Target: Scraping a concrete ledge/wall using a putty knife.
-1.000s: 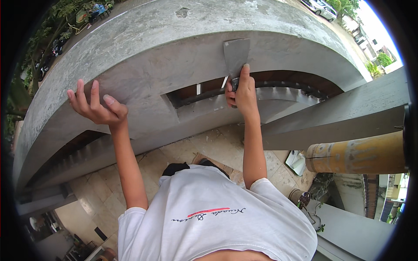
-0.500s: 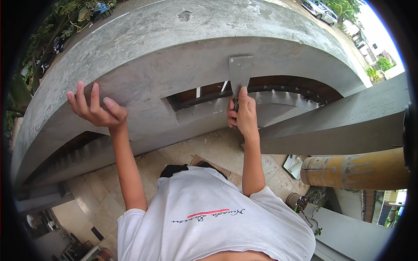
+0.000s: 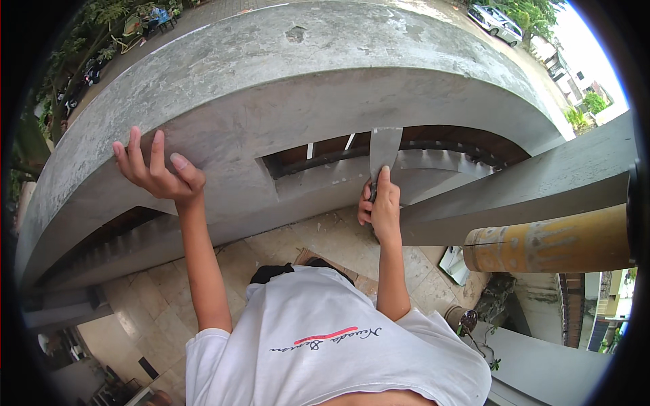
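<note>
My right hand (image 3: 382, 206) is closed round the dark handle of a putty knife (image 3: 385, 147), its index finger stretched along the grey blade. The wide blade points away from me, its tip level with the upper edge of a long slot (image 3: 325, 149) in the grey plastered wall (image 3: 230, 142). Whether the tip touches the wall, I cannot tell. At the left, my left hand (image 3: 159, 166) is raised with palm up and fingers spread. Nothing lies in it, and it is close to the wall's face below the rough concrete top (image 3: 271, 47).
A grey beam (image 3: 514, 189) slants in from the right, above a yellow bamboo-like post (image 3: 548, 240). Below are a tiled floor (image 3: 169, 304), a piece of cardboard (image 3: 325, 260) and a potted plant (image 3: 462, 318). A car (image 3: 497, 24) stands beyond the wall.
My right hand has drawn the putty knife down and toward me, from the wall's face to the slot. My left hand keeps nearly the same pose and place.
</note>
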Available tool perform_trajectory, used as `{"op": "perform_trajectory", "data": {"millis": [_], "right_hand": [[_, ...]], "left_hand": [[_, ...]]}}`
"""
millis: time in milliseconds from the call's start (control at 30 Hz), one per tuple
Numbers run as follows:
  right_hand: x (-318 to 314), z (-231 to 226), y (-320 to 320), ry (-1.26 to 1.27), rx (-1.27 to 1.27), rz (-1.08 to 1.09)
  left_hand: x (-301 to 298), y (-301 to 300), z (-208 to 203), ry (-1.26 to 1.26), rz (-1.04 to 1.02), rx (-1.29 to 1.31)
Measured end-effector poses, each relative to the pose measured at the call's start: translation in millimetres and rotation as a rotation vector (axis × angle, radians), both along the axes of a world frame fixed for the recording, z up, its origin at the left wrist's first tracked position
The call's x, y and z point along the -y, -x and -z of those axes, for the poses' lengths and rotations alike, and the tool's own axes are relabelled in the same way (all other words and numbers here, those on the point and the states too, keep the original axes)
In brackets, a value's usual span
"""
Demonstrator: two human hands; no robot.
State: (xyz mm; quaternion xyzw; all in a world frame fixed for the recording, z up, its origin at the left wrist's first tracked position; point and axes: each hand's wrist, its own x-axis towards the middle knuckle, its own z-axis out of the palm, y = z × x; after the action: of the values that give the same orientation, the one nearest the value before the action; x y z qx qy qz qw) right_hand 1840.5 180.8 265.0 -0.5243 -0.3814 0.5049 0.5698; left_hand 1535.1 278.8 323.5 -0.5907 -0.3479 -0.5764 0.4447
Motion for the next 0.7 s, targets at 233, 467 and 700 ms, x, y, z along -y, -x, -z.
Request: {"op": "perform_trajectory", "data": {"millis": [233, 467, 700], "right_hand": [[-27, -3, 1, -0.025, 0.069, 0.114], [1, -7, 1, 0.041, -0.003, 0.033], [-24, -4, 2, -0.025, -0.041, 0.045]], "left_hand": [[-2, -4, -3, 0.023, 0.029, 0.011], [-1, -1, -3, -0.001, 0.024, -0.004], [1, 0, -3, 0.015, 0.019, -0.026]]}}
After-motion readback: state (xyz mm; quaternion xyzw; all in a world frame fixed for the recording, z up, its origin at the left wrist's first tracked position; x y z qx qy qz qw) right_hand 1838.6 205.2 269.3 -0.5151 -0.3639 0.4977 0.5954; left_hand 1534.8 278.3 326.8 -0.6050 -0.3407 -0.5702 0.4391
